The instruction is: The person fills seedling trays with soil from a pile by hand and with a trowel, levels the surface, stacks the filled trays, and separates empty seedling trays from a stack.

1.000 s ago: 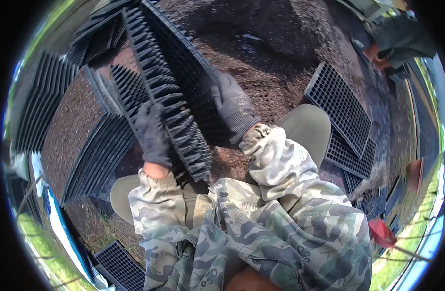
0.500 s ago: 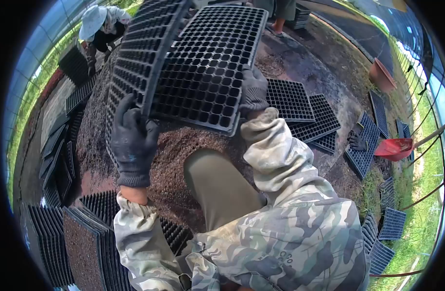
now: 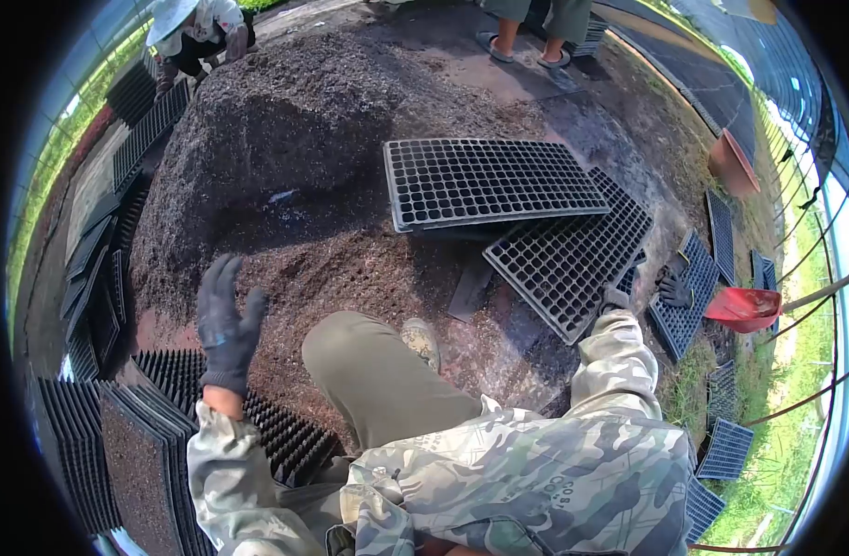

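My left hand (image 3: 228,324), in a dark glove, is raised over the dark soil with its fingers apart and nothing in it. My right hand (image 3: 614,299), also gloved, is closed at the lower right edge of a black cell tray (image 3: 577,255); its fingers are partly hidden. Another black cell tray (image 3: 494,181) overlaps the upper left part of that tray. Their visible cells look empty.
A soil mound (image 3: 267,139) rises ahead. Stacked trays (image 3: 146,463) stand at lower left. At right are a red scoop (image 3: 744,309), a glove (image 3: 674,289) on a tray, and an orange-brown tub (image 3: 732,165). Two other people are at the top.
The raised trays have left my left hand, which has opened. A tray now lies across the others ahead. My right hand has moved right and down to a tray's edge.
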### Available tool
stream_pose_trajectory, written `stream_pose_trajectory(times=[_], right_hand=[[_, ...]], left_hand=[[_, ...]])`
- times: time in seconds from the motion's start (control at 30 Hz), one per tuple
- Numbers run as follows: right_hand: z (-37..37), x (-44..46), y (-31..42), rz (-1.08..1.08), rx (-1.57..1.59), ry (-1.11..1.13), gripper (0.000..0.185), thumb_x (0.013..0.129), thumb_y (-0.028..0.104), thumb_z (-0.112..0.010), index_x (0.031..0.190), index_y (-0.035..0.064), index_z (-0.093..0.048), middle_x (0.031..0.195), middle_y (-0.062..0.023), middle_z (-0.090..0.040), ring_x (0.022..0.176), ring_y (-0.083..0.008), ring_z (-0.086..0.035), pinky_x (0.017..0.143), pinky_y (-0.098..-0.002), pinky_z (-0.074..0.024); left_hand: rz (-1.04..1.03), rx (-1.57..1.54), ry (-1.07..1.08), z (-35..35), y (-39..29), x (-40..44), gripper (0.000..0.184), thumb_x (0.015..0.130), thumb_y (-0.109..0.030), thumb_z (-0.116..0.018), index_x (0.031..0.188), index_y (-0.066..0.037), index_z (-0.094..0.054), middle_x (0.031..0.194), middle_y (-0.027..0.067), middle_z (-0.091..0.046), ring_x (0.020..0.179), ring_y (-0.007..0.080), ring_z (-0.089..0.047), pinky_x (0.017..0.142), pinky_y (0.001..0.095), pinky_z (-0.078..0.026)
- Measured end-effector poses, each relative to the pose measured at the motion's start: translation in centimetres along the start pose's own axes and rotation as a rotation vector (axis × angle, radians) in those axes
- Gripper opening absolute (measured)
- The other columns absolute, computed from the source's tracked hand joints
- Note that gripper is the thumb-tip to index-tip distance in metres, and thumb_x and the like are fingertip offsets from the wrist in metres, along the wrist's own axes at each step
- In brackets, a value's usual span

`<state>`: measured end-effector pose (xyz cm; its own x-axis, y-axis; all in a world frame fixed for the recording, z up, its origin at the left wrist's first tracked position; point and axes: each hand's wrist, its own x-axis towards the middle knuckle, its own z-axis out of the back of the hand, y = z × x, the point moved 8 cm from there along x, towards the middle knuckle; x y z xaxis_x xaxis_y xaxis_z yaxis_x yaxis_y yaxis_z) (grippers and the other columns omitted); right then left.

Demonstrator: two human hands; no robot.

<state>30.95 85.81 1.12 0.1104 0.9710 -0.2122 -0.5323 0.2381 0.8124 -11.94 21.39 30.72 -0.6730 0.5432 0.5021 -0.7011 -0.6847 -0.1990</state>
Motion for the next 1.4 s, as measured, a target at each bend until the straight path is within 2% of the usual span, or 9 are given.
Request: stream_pose_trajectory(times=[0.1,0.17,0.27,0.37,0.47,0.57,0.73,0.83,1.4], right_hand=[[1.4,-1.2,2.3,-0.013,-0.380,-0.421,0.029,0.088,0.019,-0.056,0.109,-0.0005,-0.064,0.095,-0.0149,-0.068,0.081,-0.0288,-0.066,0.074,-0.0364,-0.0526],[-0.3,-9.2,13.8,0.664,-0.264,-0.442,0.038,0.085,0.021,-0.059,0.114,-0.0029,-0.061,0.103,-0.0215,-0.064,0.091,-0.0348,-0.062,0.085,-0.0394,-0.0482],[-8.5,-23.1,28.8,0.691,0.212,0.125,0.040,0.088,0.021,-0.058,0.121,-0.0028,-0.054,0.113,-0.0207,-0.058,0.095,-0.0255,-0.060,0.083,-0.0345,-0.0484],[-16.1,-43.3,37.8,0.949,0.232,0.818,0.040,0.091,0.029,-0.058,0.122,0.0040,-0.056,0.112,-0.0183,-0.060,0.096,-0.0261,-0.061,0.088,-0.0350,-0.0492],[-21.8,-63.0,34.9,1.104,-0.144,1.472,0.040,0.091,0.031,-0.055,0.116,0.0004,-0.059,0.105,-0.0137,-0.065,0.094,-0.0219,-0.062,0.085,-0.0335,-0.0495],[-28.8,-74.4,22.3,1.320,-0.587,1.589,0.061,0.086,0.048,-0.055,0.122,-0.0015,-0.055,0.114,-0.0232,-0.061,0.108,-0.0374,-0.058,0.096,-0.0399,-0.0442],[-30.9,-77.0,12.9,1.314,-0.379,1.405,0.048,0.078,0.036,-0.071,0.104,-0.0033,-0.063,0.089,-0.0187,-0.067,0.082,-0.0295,-0.067,0.078,-0.0355,-0.0514],[-33.7,-75.7,10.2,0.706,-0.106,1.595,0.026,0.083,0.011,-0.068,0.106,0.0012,-0.059,0.089,-0.0055,-0.066,0.073,-0.0113,-0.061,0.067,-0.0259,-0.0514],[-33.0,-81.3,9.0,0.098,-0.107,2.082,0.022,0.087,0.020,-0.067,0.102,0.0035,-0.065,0.088,0.0021,-0.062,0.074,-0.0056,-0.051,0.067,-0.0212,-0.0431]], left_hand=[[0.583,0.128,0.008,2.9,18.0,-12.5,0.053,0.088,-0.027,-0.061,0.131,-0.002,-0.044,0.131,0.0199,-0.049,0.126,0.0334,-0.043,0.106,0.0404,-0.034],[0.740,0.176,-0.170,2.8,29.5,-23.9,0.048,0.086,-0.025,-0.061,0.125,-0.001,-0.047,0.118,0.0167,-0.055,0.108,0.0291,-0.055,0.095,0.0355,-0.043],[1.173,-0.451,0.061,-0.2,32.0,-32.9,0.028,0.085,-0.019,-0.059,0.108,-0.003,-0.054,0.091,0.0093,-0.058,0.075,0.0233,-0.057,0.070,0.0337,-0.050],[0.917,-0.421,0.159,-3.7,31.4,-33.2,0.014,0.087,-0.018,-0.056,0.094,-0.006,-0.056,0.071,0.0035,-0.051,0.061,0.0169,-0.051,0.054,0.0307,-0.043],[1.427,-0.958,0.047,-3.8,23.4,-29.4,0.017,0.090,-0.023,-0.057,0.094,-0.006,-0.059,0.059,-0.0010,-0.048,0.051,0.0121,-0.046,0.044,0.0279,-0.037],[1.291,-0.674,0.040,-5.2,20.4,-26.9,0.035,0.090,-0.030,-0.061,0.116,-0.005,-0.059,0.084,0.0045,-0.062,0.065,0.0138,-0.056,0.052,0.0268,-0.045],[1.111,-0.442,0.073,-7.0,18.4,-26.9,0.033,0.076,-0.023,-0.069,0.103,-0.004,-0.067,0.094,0.0136,-0.068,0.089,0.0243,-0.064,0.081,0.0319,-0.049],[1.300,-0.631,0.004,-7.8,18.3,-29.0,0.032,0.080,-0.027,-0.067,0.103,-0.005,-0.066,0.093,0.0128,-0.068,0.089,0.0232,-0.064,0.081,0.0318,-0.049],[1.404,-0.965,-0.084,-6.6,20.9,-29.1,0.025,0.087,-0.025,-0.068,0.093,-0.001,-0.067,0.080,0.0002,-0.064,0.067,0.0076,-0.058,0.064,0.0219,-0.050]])
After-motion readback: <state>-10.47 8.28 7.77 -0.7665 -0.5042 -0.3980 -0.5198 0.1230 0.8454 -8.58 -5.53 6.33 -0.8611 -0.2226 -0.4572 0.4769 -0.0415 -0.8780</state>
